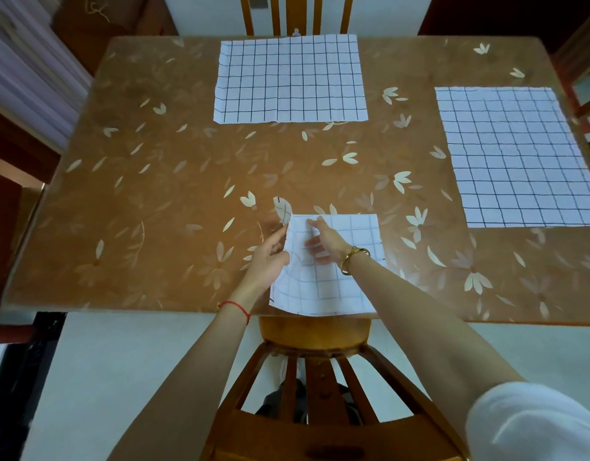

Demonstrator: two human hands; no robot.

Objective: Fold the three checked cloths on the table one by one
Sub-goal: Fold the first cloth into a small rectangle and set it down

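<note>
The near cloth (pixel 336 284) lies in front of me, its lower edge right at the table's (pixel 153 194) near edge, above the back of the near chair (pixel 313 371). It looks folded already, smaller than the other two. My left hand (pixel 270 257) holds its left edge, thumb on top and fingers beneath, lifting that side a little off the table. A blurred corner of the cloth sticks up just past my fingertips. My right hand (pixel 323 241) lies flat on the cloth's upper left part with straight fingers, pressing it down and gripping nothing.

The far cloth (pixel 290 78) is spread flat at the table's far edge, in front of the far chair (pixel 297 15). The right cloth (pixel 516 158) is spread flat along the right edge and runs up to the frame's border. Both sit well apart from the near cloth and from each other. Bare table stretches wide to my left and across the middle between the cloths.

The table is brown under a glossy cover printed with pale flowers and leaves. A gold watch (pixel 353 257) is on my right wrist and a red string (pixel 235 307) on my left. The floor (pixel 120 361) below is pale, and dark wooden furniture stands at the left.
</note>
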